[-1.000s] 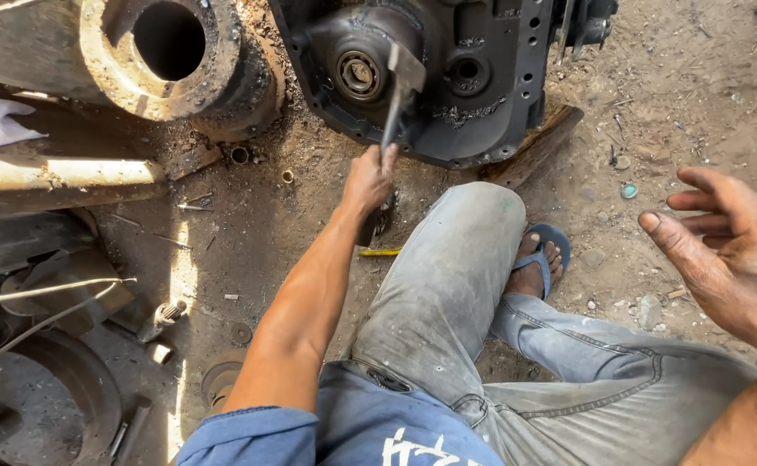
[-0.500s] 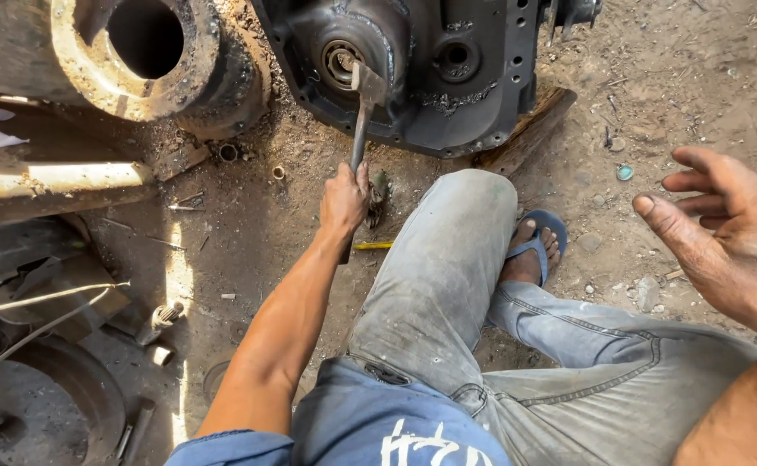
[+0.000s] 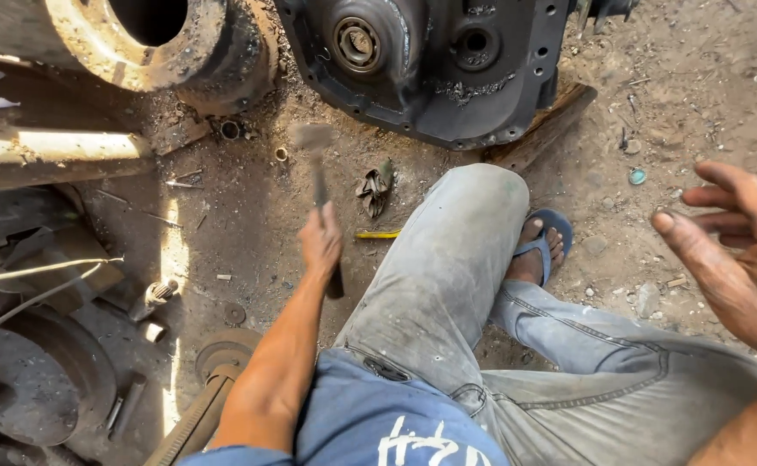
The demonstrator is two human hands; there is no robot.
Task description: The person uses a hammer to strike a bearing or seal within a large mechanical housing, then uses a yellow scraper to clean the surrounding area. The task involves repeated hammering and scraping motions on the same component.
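The left hand point(image 3: 320, 240) grips a hammer point(image 3: 318, 185), handle pointing away toward the dark gear housing point(image 3: 447, 78) just ahead. The right hand point(image 3: 741, 259) hovers open, well apart

The gear housing point(image 3: 434, 69) lies on the ground point(image 3: 654, 95) at the far edge, with the big pipe point(image 3: 171, 43) to its left. The hammer point(image 3: 318, 173) in the left hand point(image 3: 322, 242) sits before the housing, left of the bent knee point(image 3: 473, 207). A plank point(image 3: 542, 129) lies under the housing's right corner. The right hand point(image 3: 741, 250) hangs at the right edge.
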